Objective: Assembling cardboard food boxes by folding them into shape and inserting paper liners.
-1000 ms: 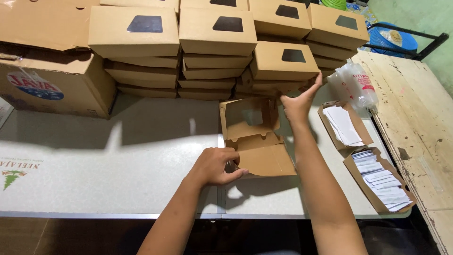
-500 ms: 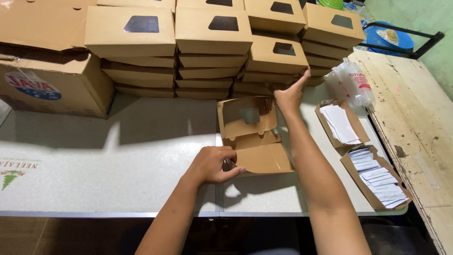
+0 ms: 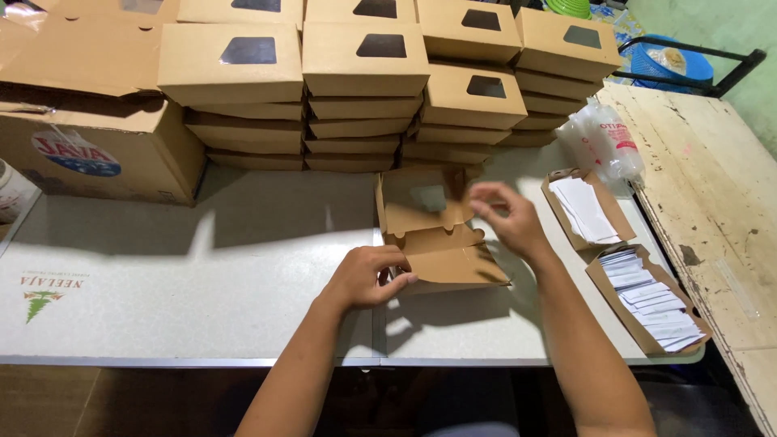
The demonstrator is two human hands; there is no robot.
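We had the small brown box [image 3: 433, 235] lying open at the middle of the grey table [image 3: 202, 275], just in front of the stacked window boxes [image 3: 364, 73]. Our left hand [image 3: 364, 275] curled over its near left edge, fingers [image 3: 401, 281] bent and pressing the cardboard flap. Our right hand [image 3: 506, 218] hovered at the raised lid's right side, fingers loosely spread, gripping nothing. Two trays of white slips [image 3: 647, 299] sat to the right, a plastic bag [image 3: 603, 142] behind them.

We see open box [image 3: 433, 235] mid-table [image 3: 202, 299] | box stacks [image 3: 364, 89] behind | large carton [image 3: 97, 154] far left | two paper trays [image 3: 615, 267] right.
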